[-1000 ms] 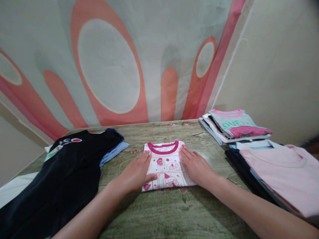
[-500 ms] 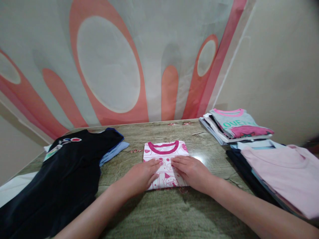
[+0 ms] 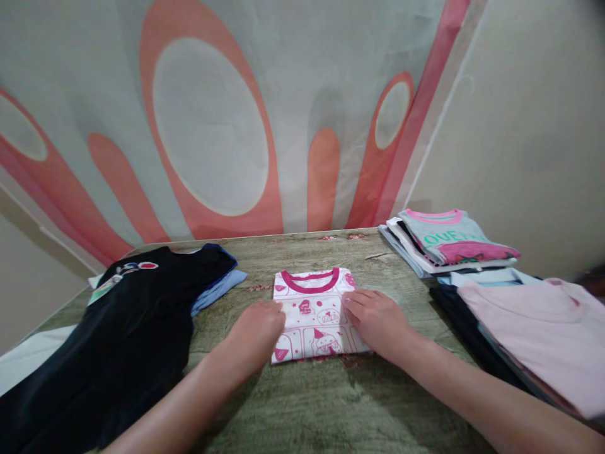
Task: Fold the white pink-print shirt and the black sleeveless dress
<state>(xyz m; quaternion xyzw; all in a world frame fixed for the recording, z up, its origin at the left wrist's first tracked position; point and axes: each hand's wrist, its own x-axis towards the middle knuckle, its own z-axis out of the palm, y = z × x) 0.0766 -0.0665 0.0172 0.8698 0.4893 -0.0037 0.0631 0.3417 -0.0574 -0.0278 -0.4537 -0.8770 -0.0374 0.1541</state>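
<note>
A folded white T-shirt with a magenta collar and pink cartoon print lies flat on the table in front of me. At its left edge my left hand is closed, with its fingers curled against the cloth and the fingertips partly hidden. My right hand rests over the right edge, fingers extended and lying on the print; its thumb is hidden. The collar points away from me.
A black garment lies spread on the left over light blue cloth. Two folded stacks stand at the right, one topped by a grey-and-pink shirt, the nearer by a pale pink shirt. Behind the wood-patterned table hangs a printed backdrop.
Both hands have slid apart from the shirt's middle to its side edges, uncovering the print. The left fingers have curled in. The camera view has shifted slightly.
</note>
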